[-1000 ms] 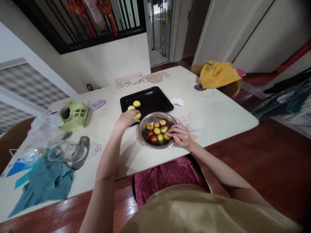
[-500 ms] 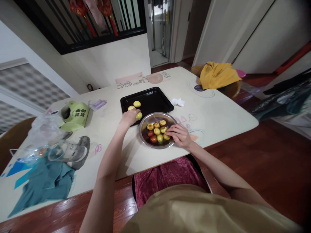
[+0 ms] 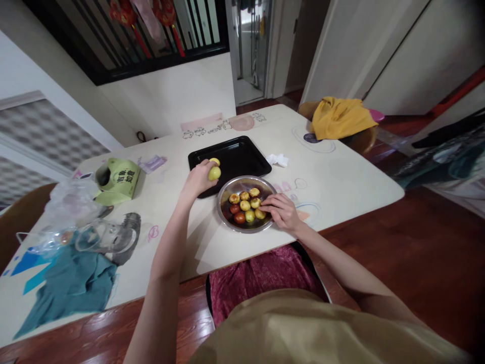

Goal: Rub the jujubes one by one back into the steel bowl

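My left hand (image 3: 202, 178) is closed around a yellow-green round fruit (image 3: 214, 173) over the left part of a black baking tray (image 3: 242, 156). Just behind it another yellow fruit (image 3: 215, 161) shows partly; my fingers hide what else is there. In front of the tray stands a round metal bowl (image 3: 227, 222) with several small fruits inside, some yellow with brown patches (image 3: 244, 195), some red-brown (image 3: 239, 218). Over the bowl's right rim lies my right hand (image 3: 281, 211), gripping that side, its fingertips inside beside the yellow fruits.
A crumpled white tissue (image 3: 278, 160) lies right of the tray. On the left are a green paper box (image 3: 119, 179), clear plastic bags (image 3: 70, 202), a clear plastic container (image 3: 108, 237) and a teal cloth (image 3: 76, 283). Yellow cloth (image 3: 339, 119) hangs over a chair at the far right.
My left hand has turned and shifted slightly, with a yellow-green fruit now raised in its fingers. One fruit seen earlier on the tray is hidden now. My right hand stays at the bowl.
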A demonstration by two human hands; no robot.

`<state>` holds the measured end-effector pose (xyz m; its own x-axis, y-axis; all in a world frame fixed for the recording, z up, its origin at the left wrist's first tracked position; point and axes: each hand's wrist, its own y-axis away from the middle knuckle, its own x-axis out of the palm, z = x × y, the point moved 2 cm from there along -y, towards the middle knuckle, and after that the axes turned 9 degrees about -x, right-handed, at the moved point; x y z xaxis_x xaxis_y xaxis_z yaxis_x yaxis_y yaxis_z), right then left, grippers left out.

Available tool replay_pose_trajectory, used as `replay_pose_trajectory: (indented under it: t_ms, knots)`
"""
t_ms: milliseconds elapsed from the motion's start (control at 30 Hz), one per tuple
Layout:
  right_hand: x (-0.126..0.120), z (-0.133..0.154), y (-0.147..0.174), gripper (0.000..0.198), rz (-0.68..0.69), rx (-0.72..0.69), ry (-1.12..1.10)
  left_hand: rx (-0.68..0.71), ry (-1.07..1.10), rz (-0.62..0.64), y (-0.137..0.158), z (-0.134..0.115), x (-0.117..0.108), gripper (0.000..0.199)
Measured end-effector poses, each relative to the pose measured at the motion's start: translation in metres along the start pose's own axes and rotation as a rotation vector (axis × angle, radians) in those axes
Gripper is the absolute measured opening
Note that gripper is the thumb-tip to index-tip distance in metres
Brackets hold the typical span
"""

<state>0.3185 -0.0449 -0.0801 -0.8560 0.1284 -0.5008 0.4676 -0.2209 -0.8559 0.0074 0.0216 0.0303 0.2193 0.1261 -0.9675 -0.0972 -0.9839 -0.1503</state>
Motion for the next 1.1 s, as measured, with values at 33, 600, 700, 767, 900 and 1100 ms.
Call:
replay_pose_trajectory:
  t_ms: [33,600,700,767,900,1100]
  knots:
    - [0.0,0.0,0.0,0.042,0.0,0.002,0.004,0.032,0.063,-0.031,0.002,-0.004,-0.004,0.046]
    - [-0.003,0.005,-0.008,0.042,-0.022,-0.044,0.062,0.425,0.326,0.218,0.029,-0.08,0.031,0.047]
    - [-0.002,0.005,-0.008,0.042,-0.032,-0.048,0.063,0.44,0.315,0.239,0.03,-0.083,0.034,0.048]
    - [-0.002,0.004,-0.007,0.042,-0.024,-0.041,0.064,0.425,0.288,0.25,0.031,-0.083,0.035,0.049]
    - [-0.002,0.003,-0.005,0.044,0.006,-0.005,0.055,0.413,0.264,0.25,0.032,-0.079,0.033,0.054]
    - [-0.002,0.004,-0.007,0.04,-0.022,-0.031,0.047,0.364,0.357,0.124,0.018,-0.058,0.02,0.043]
